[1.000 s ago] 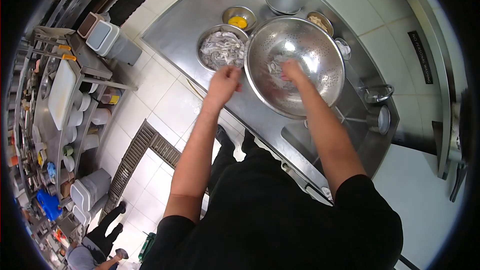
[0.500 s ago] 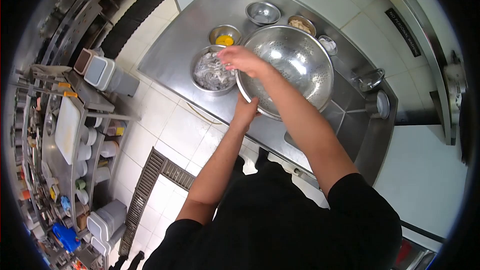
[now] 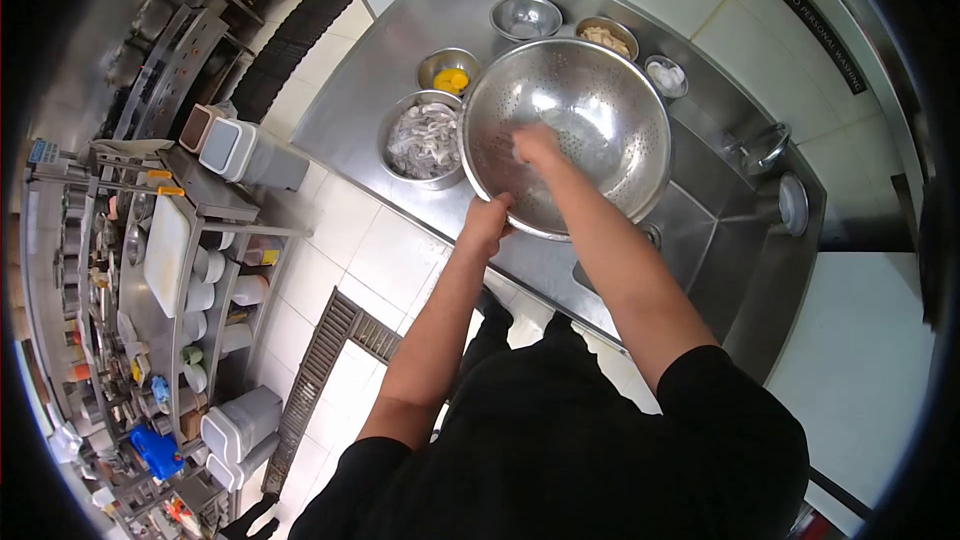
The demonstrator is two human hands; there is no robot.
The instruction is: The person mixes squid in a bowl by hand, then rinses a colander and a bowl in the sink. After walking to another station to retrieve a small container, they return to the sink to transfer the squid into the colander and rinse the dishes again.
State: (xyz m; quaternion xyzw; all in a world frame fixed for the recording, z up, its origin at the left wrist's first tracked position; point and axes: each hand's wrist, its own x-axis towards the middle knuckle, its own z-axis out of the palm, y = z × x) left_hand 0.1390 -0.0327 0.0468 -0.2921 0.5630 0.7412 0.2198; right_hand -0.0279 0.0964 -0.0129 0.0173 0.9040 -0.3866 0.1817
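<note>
A large steel colander (image 3: pixel 625 165) stands tilted at the sink's edge. My left hand (image 3: pixel 487 224) grips its near-left rim, thumb over the edge. Inside the colander is my right hand (image 3: pixel 537 146), slightly blurred, its fingers curled low against the perforated wall; a small pale bit shows at them, too indistinct to name. Just left of the colander, a steel bowl (image 3: pixel 387 158) holds glossy, pale grey, raw-looking seafood pieces (image 3: pixel 424 143). Behind that sits a smaller bowl (image 3: pixel 432 62) with yellow egg yolks (image 3: pixel 451 80).
Along the back of the steel counter (image 3: pixel 345 105) stand a shiny metal bowl (image 3: pixel 526 17), a bowl of beige pieces (image 3: pixel 607 37) and a small dish of white stuff (image 3: pixel 666 77). To the right are the sink basin (image 3: pixel 705 225) and a faucet (image 3: pixel 768 148). A shelving rack (image 3: pixel 205 202) stands left.
My right hand has moved from above the seafood bowl down into the colander. My left hand keeps hold of the rim. The view has shifted slightly.
</note>
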